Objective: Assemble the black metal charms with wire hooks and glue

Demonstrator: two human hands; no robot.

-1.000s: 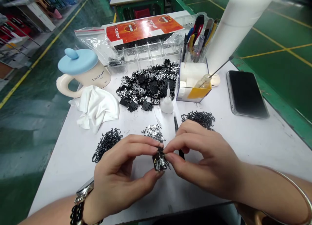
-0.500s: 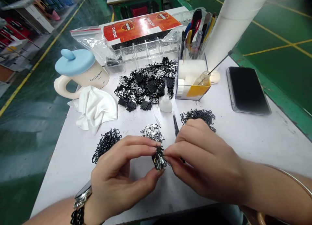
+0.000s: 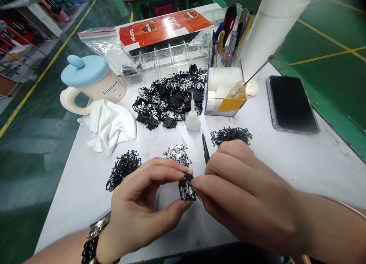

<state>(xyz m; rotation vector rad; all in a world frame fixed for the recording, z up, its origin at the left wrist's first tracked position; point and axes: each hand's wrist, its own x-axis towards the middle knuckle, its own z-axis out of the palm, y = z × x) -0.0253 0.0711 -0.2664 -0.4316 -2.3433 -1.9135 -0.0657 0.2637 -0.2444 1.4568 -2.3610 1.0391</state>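
- The small black-and-silver metal piece (image 3: 187, 188) sits in the air between my hands, over the white table (image 3: 77, 214), its long axis running roughly toward and away from me.
- My left hand (image 3: 140, 203) pinches it between thumb and forefinger, the other fingers curled.
- My right hand (image 3: 246, 191) is nearly closed, its fingertips (image 3: 200, 184) against the piece's right edge.
- The black tweezers (image 3: 205, 148) point away from me, just past my right fingers; I cannot tell whether I'm gripping them.
- Ahead lie black hooks (image 3: 123, 170), silver clips (image 3: 177, 155), more black hooks (image 3: 231, 136) and a white glue bottle (image 3: 193, 121).
- Nothing stands between my hands and the piece.
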